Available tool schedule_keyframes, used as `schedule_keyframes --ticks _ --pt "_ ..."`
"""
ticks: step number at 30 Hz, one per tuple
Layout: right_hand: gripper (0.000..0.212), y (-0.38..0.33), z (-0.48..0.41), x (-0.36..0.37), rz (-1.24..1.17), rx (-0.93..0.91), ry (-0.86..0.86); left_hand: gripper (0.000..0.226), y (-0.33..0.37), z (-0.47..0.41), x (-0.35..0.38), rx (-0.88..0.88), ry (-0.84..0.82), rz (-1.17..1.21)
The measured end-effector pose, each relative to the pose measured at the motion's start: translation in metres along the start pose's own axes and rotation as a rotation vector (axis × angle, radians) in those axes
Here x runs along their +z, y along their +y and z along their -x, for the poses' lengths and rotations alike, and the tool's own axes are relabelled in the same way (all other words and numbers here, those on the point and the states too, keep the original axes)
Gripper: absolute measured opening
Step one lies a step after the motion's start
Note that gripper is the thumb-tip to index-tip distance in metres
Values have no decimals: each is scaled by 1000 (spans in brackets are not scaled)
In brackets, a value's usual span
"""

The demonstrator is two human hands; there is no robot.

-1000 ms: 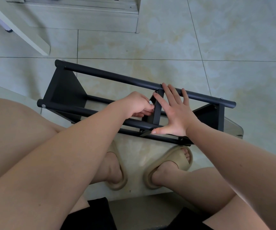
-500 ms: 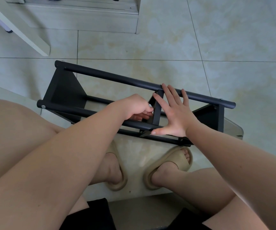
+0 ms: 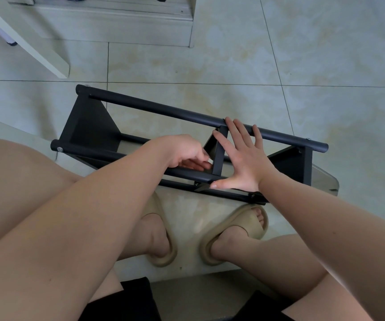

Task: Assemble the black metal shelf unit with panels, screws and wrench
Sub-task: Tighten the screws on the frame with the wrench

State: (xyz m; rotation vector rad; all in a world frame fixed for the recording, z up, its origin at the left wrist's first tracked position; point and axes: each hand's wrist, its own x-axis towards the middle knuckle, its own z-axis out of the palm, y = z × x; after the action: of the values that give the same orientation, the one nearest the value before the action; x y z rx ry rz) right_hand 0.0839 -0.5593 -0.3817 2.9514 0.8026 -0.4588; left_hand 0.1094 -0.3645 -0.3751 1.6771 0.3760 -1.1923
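The black shelf unit (image 3: 187, 115) lies on its side on the tiled floor at centre frame, just beyond the person's feet. Counted: three panels and four rails, the rails seen only in part. The right hand (image 3: 244, 163) is spread flat, fingers against the middle panel (image 3: 219, 156) and far rail, thumb on the near rail, bracing. The left hand (image 3: 184, 151) is curled beside that panel; whether it pinches a screw or wrench cannot be told. The unit is judged rigid, fairly light and smooth-painted, best gripped on a rail near a joint.
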Motion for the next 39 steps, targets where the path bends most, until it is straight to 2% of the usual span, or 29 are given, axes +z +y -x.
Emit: schedule_keyframes --ticks 10,19,30,32,36,39 --pt "132 0 0 0 0 -1 0 13 -2 -4 -3 26 -24 -168" --pt "132 0 0 -1 -9 -3 -1 16 -3 -4 -5 98 -14 -414" --pt "131 1 1 0 -16 -17 -2 37 5 12 -4 66 -50 -606" --pt "132 1 0 -1 -28 -17 -10 37 6 13 -2 66 -30 -663" --pt "134 5 -3 -13 -62 -3 -115 19 16 20 -3 41 93 -870" --pt "126 8 -10 -36 -177 40 -226 22 34 31 -15 31 192 -902"
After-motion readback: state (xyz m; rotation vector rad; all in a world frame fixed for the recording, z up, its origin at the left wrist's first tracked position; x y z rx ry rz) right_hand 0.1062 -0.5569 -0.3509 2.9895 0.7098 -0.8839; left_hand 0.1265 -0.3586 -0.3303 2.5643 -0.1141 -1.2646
